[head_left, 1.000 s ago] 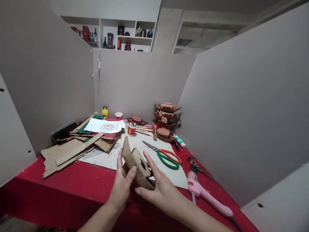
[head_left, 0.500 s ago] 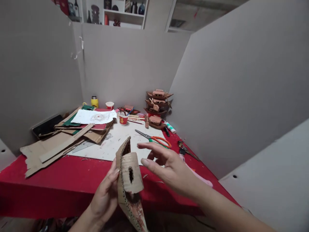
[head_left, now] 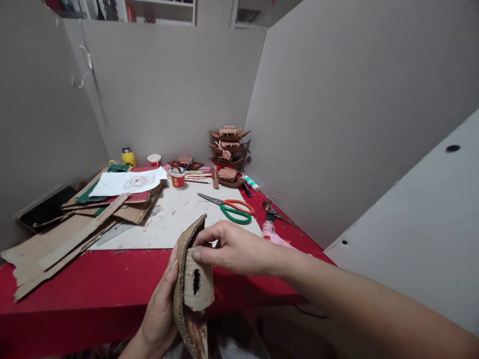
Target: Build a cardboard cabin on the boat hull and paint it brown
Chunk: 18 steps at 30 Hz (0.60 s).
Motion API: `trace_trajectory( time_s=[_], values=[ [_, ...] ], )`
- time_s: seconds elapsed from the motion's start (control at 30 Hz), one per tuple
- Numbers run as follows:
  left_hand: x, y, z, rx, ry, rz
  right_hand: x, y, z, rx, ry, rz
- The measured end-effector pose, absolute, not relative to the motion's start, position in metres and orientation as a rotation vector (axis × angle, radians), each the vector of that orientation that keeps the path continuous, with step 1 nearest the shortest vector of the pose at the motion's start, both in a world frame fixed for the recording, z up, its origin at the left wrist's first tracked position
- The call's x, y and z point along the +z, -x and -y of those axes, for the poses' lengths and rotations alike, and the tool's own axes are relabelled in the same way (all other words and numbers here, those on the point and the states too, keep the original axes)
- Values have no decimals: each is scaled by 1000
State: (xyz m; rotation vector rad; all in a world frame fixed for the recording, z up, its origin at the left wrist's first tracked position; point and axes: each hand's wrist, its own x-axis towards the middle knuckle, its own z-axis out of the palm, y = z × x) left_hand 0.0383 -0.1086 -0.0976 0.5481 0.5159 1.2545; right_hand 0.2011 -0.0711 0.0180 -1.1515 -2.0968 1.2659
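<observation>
A cardboard model boat is tilted on its side, its bow pointing up, in front of the table edge. My left hand is closed round the outside of its hull. A curved cardboard cabin with a ragged dark slot sits in the boat. My right hand pinches the cabin's upper edge, thumb on the outer face and fingers behind it. The fingertips on the far side are partly hidden. Reddish-brown patches show inside the hull.
Scissors lie on a white board. Cardboard sheets and a drawing are piled at left. Finished boats are stacked at the back, near a red paper cup. A pink-handled tool lies right. Grey partitions enclose the table.
My right hand has moved left from beside the boat and taken hold of the cabin's upper edge. The view has shifted to the right. My left hand keeps its hold on the hull.
</observation>
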Motion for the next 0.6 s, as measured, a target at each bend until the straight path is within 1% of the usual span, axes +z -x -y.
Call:
trace_trajectory(
  time_s=[0.17,0.3,0.53,0.6],
  values=[
    [-101,-45,110,1276,-666,-583,22,-202,68,1535,1269,1935],
    [-97,-50,111,1282,-750,-619,22,-203,65,1653,1221,1873],
    [-95,-60,106,1343,-747,-604,18,-203,60,1607,1168,1918],
    [-97,-63,103,1355,-647,-581,19,-203,63,1503,1171,1946]
  ],
)
